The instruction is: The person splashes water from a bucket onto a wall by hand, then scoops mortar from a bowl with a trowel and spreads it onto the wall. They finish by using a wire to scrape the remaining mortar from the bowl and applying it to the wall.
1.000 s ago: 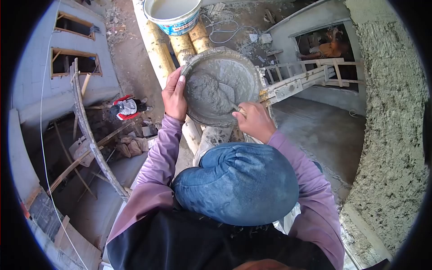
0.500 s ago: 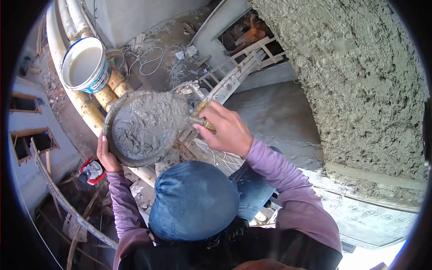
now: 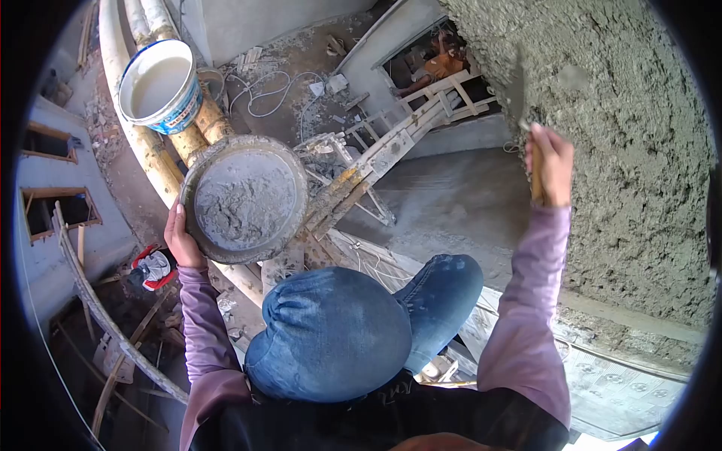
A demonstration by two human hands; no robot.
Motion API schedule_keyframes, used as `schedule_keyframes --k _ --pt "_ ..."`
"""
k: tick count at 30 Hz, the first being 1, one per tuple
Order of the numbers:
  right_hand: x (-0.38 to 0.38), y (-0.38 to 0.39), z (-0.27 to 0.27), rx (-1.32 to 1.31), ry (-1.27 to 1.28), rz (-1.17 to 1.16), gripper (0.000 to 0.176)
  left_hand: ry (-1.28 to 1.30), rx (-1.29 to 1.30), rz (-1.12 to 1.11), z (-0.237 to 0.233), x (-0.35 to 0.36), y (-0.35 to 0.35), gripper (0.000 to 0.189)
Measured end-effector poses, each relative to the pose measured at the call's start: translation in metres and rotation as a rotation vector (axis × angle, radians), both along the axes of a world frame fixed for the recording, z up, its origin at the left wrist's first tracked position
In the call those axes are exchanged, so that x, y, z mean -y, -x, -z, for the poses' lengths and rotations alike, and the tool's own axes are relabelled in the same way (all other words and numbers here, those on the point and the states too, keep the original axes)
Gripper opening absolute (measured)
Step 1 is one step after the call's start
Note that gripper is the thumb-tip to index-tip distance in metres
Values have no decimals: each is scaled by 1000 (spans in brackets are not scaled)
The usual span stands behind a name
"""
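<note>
My left hand (image 3: 183, 237) grips the near-left rim of a round basin (image 3: 242, 257), its fingers against the outer side. Wet grey mortar (image 3: 244, 207) fills the basin, roughly heaped in the middle. Out to the right, my right hand (image 3: 553, 164) is closed around the wooden handle of a trowel (image 3: 516, 96). The trowel's blade points up and away from me, slightly blurred, and overlaps the left edge of a rough, mortar-covered wall (image 3: 624, 173). A smoother pale patch shows on that wall beyond the blade.
A bucket (image 3: 170, 113) of cloudy liquid stands on thick poles (image 3: 154, 169) beyond the basin. A wooden ladder-like frame (image 3: 402, 135) slants across the middle. Past it, a person in orange (image 3: 444, 64) is in an opening. Rubble and a white cable (image 3: 263, 98) lie below.
My right hand has swung from over the basin to the wall on the right, carrying the trowel. The mortar heap at the basin's right side is gone. My left hand stays on the rim.
</note>
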State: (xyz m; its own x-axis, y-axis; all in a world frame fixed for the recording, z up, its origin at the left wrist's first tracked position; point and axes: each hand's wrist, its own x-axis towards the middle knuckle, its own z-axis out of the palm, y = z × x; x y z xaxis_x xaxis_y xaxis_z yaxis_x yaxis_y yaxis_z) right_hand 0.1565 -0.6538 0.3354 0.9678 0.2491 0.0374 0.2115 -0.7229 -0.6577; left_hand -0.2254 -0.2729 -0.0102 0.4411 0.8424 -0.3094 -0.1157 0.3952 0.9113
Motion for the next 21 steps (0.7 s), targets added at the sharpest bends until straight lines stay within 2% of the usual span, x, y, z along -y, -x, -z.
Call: schedule_keyframes --k 1,3,6,8,10,12,15,18,21 --pt "9 32 -13 117 -141 65 30 14 19 -15 2 3 0 43" --pt "24 70 -31 241 -173 116 26 18 5 -15 -3 6 -2 42" --pt "-1 90 -22 248 163 -27 22 5 8 3 -12 6 -6 42" --pt "-44 103 4 143 357 -255 18 17 36 5 -12 9 -9 43" --pt "-82 115 70 119 312 -551 15 -9 18 11 -16 12 -11 43" --pt "-127 134 133 61 497 -714 22 -65 -11 8 -23 15 -17 42" --pt "-185 164 230 271 666 -962 27 -162 -76 20 -28 17 -24 40" --pt "-208 187 228 48 587 -1109 26 -233 -106 22 -31 13 -24 39" --pt "-188 181 208 -93 553 -990 21 -166 -109 6 -14 13 -7 39"
